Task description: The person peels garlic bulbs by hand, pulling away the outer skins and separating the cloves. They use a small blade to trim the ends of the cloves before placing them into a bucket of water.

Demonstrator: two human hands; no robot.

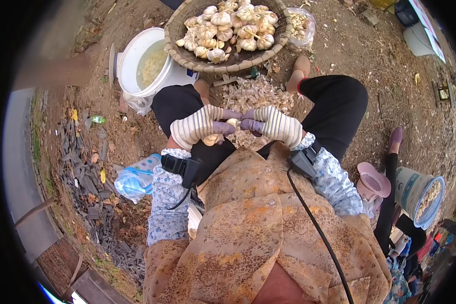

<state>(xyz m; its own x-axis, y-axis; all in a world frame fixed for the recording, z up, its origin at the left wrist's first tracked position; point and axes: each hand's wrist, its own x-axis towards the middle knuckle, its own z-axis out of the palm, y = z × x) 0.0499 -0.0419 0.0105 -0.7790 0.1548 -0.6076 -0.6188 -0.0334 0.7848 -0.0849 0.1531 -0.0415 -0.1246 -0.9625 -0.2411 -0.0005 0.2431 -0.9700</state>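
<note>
Garlic between 2 hands (gloved).

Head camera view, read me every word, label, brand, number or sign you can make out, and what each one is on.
No text is legible.
Bucket at the right: teal printing, too small and blurred to read.
White bucket at the upper left: a dark blue mark, too small to read.

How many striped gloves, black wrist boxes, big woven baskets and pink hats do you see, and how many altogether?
Striped gloves: 2
Black wrist boxes: 2
Big woven baskets: 1
Pink hats: 1
Total: 6
</note>
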